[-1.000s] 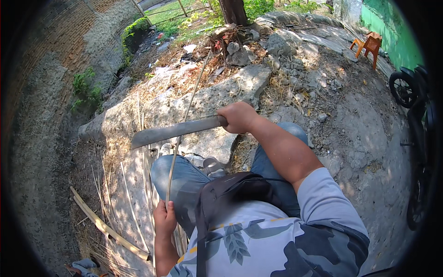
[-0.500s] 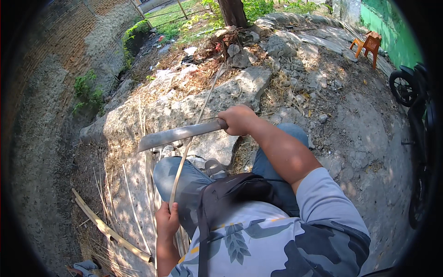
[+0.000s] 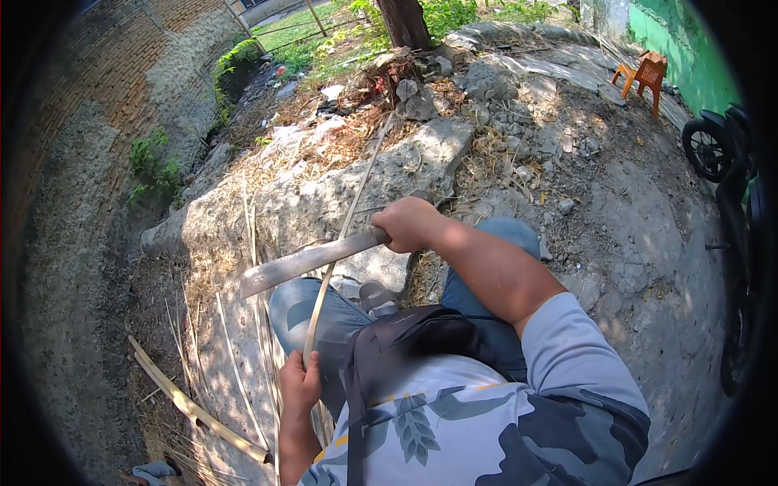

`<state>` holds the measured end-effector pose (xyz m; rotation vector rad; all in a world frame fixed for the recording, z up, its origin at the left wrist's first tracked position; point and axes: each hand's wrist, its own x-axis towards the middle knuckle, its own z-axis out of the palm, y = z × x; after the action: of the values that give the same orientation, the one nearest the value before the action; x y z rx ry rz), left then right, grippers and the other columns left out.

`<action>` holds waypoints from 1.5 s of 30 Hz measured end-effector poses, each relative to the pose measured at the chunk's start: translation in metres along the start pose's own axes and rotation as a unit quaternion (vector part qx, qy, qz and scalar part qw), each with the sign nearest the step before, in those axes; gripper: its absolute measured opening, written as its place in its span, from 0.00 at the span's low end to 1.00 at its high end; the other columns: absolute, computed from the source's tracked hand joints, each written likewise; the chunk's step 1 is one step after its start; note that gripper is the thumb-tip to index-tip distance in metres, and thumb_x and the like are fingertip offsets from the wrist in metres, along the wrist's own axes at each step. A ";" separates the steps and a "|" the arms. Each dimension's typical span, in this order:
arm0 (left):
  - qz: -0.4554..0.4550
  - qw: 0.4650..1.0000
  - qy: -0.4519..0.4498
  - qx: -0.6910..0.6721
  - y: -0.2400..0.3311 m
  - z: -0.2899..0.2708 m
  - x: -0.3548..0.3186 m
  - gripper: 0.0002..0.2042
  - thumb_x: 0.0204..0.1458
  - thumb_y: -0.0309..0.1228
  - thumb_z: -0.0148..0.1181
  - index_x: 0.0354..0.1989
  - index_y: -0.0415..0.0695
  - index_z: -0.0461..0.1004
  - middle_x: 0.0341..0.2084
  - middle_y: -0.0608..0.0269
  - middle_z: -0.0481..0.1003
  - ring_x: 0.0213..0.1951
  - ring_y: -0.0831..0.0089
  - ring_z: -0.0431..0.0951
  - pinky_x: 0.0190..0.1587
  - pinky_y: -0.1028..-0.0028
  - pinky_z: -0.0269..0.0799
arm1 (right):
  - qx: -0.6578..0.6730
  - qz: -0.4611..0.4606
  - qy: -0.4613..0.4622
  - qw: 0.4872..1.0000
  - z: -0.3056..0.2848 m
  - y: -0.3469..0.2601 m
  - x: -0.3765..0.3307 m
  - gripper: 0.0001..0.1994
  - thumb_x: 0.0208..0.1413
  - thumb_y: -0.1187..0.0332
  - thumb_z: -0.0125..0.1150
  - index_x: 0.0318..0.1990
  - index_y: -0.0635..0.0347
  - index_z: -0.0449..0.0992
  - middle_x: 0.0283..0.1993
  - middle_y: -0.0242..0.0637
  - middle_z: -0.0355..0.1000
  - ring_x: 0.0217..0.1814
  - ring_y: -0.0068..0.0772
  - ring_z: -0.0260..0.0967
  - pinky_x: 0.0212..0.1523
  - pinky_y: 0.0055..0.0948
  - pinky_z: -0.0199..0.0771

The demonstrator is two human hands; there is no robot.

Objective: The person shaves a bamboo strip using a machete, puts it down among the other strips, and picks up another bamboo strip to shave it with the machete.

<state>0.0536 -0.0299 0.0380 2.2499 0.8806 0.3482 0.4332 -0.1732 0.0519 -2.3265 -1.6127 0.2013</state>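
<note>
My right hand (image 3: 409, 224) is closed round the handle of a machete (image 3: 312, 261). Its broad, worn blade points left and lies across a long thin bamboo strip (image 3: 322, 293) above my left thigh. The near end of that strip is in my left hand (image 3: 300, 381), pinched between thumb and fingers by my left hip. From there the strip runs up and away past the blade toward the rubble near the tree. Whether the edge bites into the strip, I cannot tell.
Several thin strips (image 3: 235, 368) and a thicker split bamboo piece (image 3: 198, 413) lie on the ground at my left. Ahead is a broken concrete slab (image 3: 438, 150), with a tree trunk (image 3: 405, 24) behind. An orange chair (image 3: 648, 74) and a motorcycle (image 3: 721, 150) stand at right.
My right hand and the machete have come slightly nearer to me and left, so the blade crosses the strip lower down. My left hand keeps its grip, almost still.
</note>
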 end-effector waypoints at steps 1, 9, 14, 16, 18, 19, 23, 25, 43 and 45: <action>0.002 1.000 -0.002 0.018 -0.001 -0.001 -0.002 0.18 0.64 0.42 0.61 0.32 0.37 0.74 0.17 0.57 0.72 0.20 0.71 0.71 0.25 0.67 0.67 | 0.002 0.000 0.000 1.000 0.001 0.000 0.001 0.11 0.43 0.66 0.66 0.37 0.49 0.81 0.35 0.38 0.80 0.41 0.48 0.80 0.43 0.48 0.79; -0.016 1.000 0.000 0.013 -0.004 0.001 -0.008 0.17 0.63 0.42 0.63 0.34 0.37 0.76 0.17 0.56 0.73 0.20 0.70 0.72 0.26 0.67 0.68 | -0.011 -0.065 -0.005 0.998 0.004 -0.002 0.003 0.10 0.42 0.65 0.67 0.34 0.49 0.79 0.30 0.39 0.78 0.37 0.49 0.79 0.39 0.48 0.78; -0.002 1.000 -0.003 -0.009 -0.009 0.000 -0.004 0.17 0.64 0.42 0.62 0.34 0.37 0.74 0.18 0.58 0.73 0.22 0.74 0.70 0.27 0.69 0.68 | 0.006 0.021 -0.019 1.000 -0.011 0.006 0.001 0.12 0.45 0.64 0.66 0.40 0.49 0.80 0.39 0.39 0.80 0.46 0.47 0.80 0.46 0.45 0.79; 0.004 1.000 -0.002 -0.023 -0.008 0.002 -0.004 0.18 0.64 0.42 0.62 0.34 0.37 0.74 0.18 0.59 0.72 0.22 0.75 0.70 0.27 0.69 0.68 | 0.013 0.045 -0.020 0.999 -0.017 0.011 -0.001 0.12 0.45 0.64 0.66 0.40 0.49 0.80 0.39 0.40 0.80 0.46 0.47 0.80 0.46 0.46 0.79; 0.010 0.999 -0.001 -0.036 -0.006 0.003 -0.003 0.18 0.64 0.42 0.62 0.34 0.37 0.74 0.17 0.60 0.72 0.22 0.76 0.69 0.27 0.70 0.67 | 0.019 0.080 -0.025 0.996 -0.023 0.011 -0.002 0.12 0.47 0.63 0.66 0.41 0.50 0.80 0.39 0.40 0.81 0.46 0.47 0.80 0.47 0.47 0.79; 0.007 0.999 0.001 -0.034 -0.005 0.003 -0.003 0.18 0.64 0.42 0.62 0.33 0.37 0.74 0.17 0.61 0.72 0.23 0.77 0.69 0.27 0.70 0.67 | 0.019 0.080 -0.026 0.996 -0.022 0.011 -0.003 0.12 0.47 0.63 0.66 0.41 0.50 0.80 0.39 0.40 0.81 0.46 0.47 0.80 0.47 0.47 0.79; -0.001 0.999 -0.002 -0.045 -0.010 0.005 -0.003 0.18 0.64 0.42 0.62 0.33 0.37 0.74 0.17 0.61 0.72 0.23 0.78 0.68 0.27 0.71 0.67 | 0.038 0.086 -0.024 0.995 -0.013 0.012 0.000 0.13 0.46 0.64 0.66 0.41 0.49 0.81 0.39 0.40 0.81 0.46 0.47 0.80 0.48 0.48 0.79; 0.003 0.998 0.000 -0.055 -0.013 0.006 -0.004 0.18 0.64 0.42 0.62 0.33 0.37 0.74 0.17 0.61 0.72 0.23 0.78 0.68 0.27 0.71 0.67 | 0.044 0.080 -0.027 0.995 -0.010 0.011 0.002 0.13 0.46 0.64 0.65 0.42 0.49 0.81 0.39 0.40 0.81 0.47 0.47 0.80 0.48 0.48 0.78; -0.008 1.000 0.003 0.005 -0.014 0.006 -0.006 0.20 0.64 0.46 0.61 0.35 0.36 0.74 0.18 0.58 0.74 0.22 0.73 0.73 0.28 0.69 0.69 | 0.048 0.094 -0.061 0.992 -0.013 0.010 0.002 0.14 0.48 0.65 0.64 0.45 0.48 0.81 0.44 0.40 0.81 0.51 0.46 0.79 0.51 0.46 0.78; -0.012 1.000 0.002 0.014 -0.015 0.006 -0.008 0.21 0.64 0.46 0.61 0.35 0.36 0.74 0.18 0.58 0.74 0.22 0.72 0.73 0.28 0.69 0.69 | 0.032 0.094 -0.068 0.993 -0.015 0.007 0.000 0.14 0.48 0.64 0.64 0.44 0.49 0.82 0.44 0.40 0.81 0.51 0.45 0.79 0.51 0.46 0.79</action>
<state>0.0428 -0.0307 0.0230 2.2642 0.9189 0.3314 0.4435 -0.1785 0.0641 -2.4610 -1.4229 0.4554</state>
